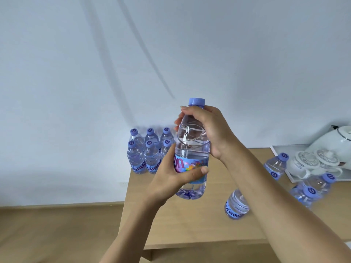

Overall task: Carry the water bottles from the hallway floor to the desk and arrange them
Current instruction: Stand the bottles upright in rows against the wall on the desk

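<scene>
A water bottle (191, 149) is held upright at frame centre, the right hand (207, 130) clamped round its shoulder, the left hand (174, 177) round its label. The arranged bottle group (148, 152) is left of it on the table (190, 224).

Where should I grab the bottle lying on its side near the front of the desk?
Grip the lying bottle round its ribbed middle, coming down from above. Its round body lies flat on the desk, so that is probably the steadiest hold. The arm hides its cap end.
</scene>
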`<act>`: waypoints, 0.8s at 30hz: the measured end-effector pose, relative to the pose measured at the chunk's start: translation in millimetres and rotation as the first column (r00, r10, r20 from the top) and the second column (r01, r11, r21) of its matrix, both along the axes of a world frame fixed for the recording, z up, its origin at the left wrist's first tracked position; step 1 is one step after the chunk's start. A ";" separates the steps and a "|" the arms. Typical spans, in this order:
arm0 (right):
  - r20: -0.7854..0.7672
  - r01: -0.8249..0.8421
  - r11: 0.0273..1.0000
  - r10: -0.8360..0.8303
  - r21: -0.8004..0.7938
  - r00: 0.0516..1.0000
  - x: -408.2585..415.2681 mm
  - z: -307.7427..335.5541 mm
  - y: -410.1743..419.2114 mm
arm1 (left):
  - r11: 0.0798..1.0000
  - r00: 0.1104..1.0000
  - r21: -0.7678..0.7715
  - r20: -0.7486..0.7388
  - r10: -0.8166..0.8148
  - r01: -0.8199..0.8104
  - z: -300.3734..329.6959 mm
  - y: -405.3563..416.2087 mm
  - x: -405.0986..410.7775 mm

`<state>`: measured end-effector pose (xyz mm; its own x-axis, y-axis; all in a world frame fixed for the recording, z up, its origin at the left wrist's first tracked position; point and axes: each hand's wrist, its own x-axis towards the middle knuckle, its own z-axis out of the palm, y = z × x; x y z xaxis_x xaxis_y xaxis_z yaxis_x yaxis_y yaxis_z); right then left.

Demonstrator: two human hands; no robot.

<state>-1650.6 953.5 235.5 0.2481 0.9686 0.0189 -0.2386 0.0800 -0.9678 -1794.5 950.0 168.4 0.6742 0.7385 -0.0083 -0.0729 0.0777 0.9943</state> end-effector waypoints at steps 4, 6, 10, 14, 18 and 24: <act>0.075 0.044 0.999 -0.042 -0.029 0.996 -1.5 3.9 3.8 | 0.994 0.997 0.086 -0.041 0.072 -0.068 -2.3 -10.0 0.4; 0.079 0.106 0.993 -0.103 -0.045 0.992 -2.8 4.8 6.3 | 0.986 0.992 0.120 -0.039 0.120 -0.115 -4.6 -14.1 1.3; 0.077 0.195 0.978 -0.189 -0.080 0.979 -9.2 4.1 9.7 | 0.977 0.983 0.123 -0.040 0.178 -0.172 -9.2 -16.3 0.4; 0.118 0.069 0.991 -0.055 -0.114 0.991 -3.4 4.4 7.4 | 0.991 0.992 0.069 -0.036 0.121 -0.118 -7.9 -8.7 -9.7; 0.001 -0.211 0.975 0.211 -0.068 0.977 3.2 2.6 2.8 | 0.995 0.996 -0.097 0.085 0.035 -0.027 -7.1 -1.9 -19.7; -0.134 -0.218 0.975 0.211 -0.037 0.968 -6.6 -9.0 11.4 | 0.986 0.985 -0.131 0.151 -0.087 0.107 -16.6 2.7 -20.0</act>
<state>-1657.2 964.9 226.5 0.0314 0.9982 -0.0505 -0.3670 -0.0354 -0.9295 -1814.5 952.7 151.8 0.7442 0.6679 -0.0031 -0.2002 0.2275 0.9530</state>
